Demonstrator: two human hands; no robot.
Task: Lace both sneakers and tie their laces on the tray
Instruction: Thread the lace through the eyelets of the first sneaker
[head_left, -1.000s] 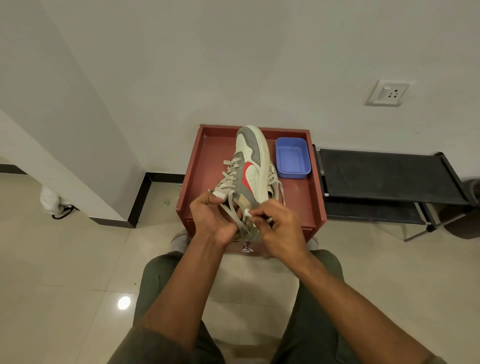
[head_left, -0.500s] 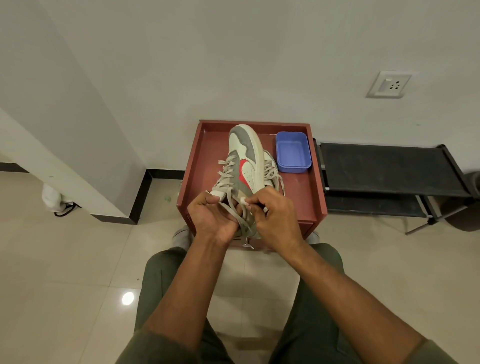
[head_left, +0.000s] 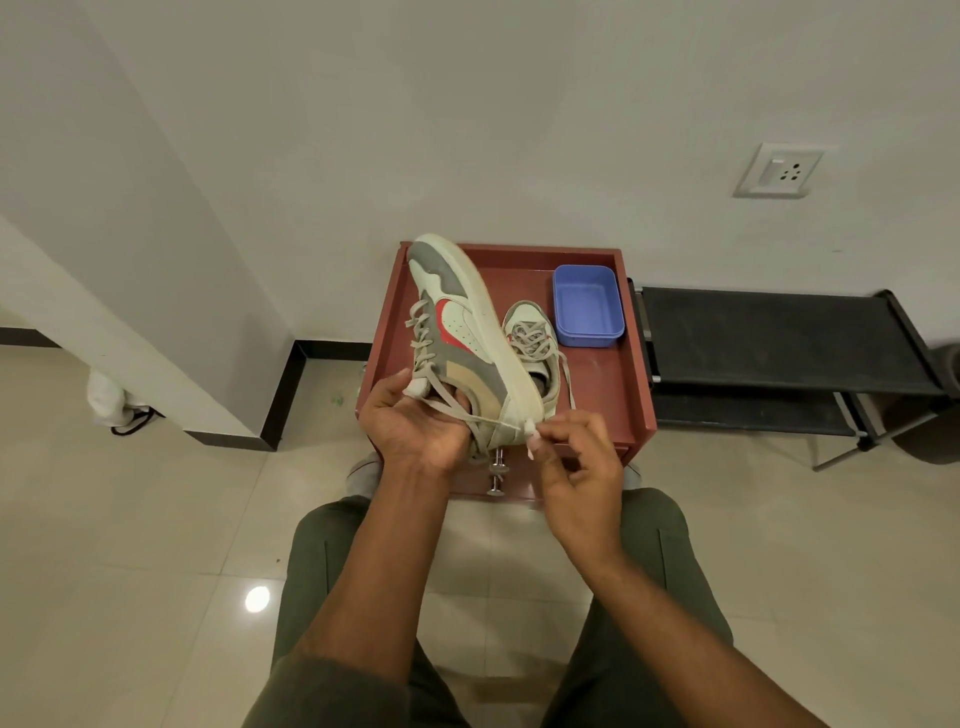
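A grey, cream and red sneaker (head_left: 462, 332) is held tilted on its side above the red-brown tray (head_left: 602, 384), toe pointing away. My left hand (head_left: 415, 421) grips its heel and collar from below. My right hand (head_left: 576, 457) pinches the white tip of its beige lace (head_left: 488, 420), which runs taut across the heel. The second sneaker (head_left: 535, 348) stands on the tray behind the first, its laces threaded and its loose ends hanging down.
A blue plastic tub (head_left: 587, 306) sits in the tray's far right corner. A black low rack (head_left: 779, 343) stands to the right against the wall, a wall socket (head_left: 779, 169) above it. My knees are just below the tray's front edge.
My right hand has pulled the lace end out to the right, drawing it taut. The sneaker has swung its toe leftward, uncovering the second sneaker behind it.
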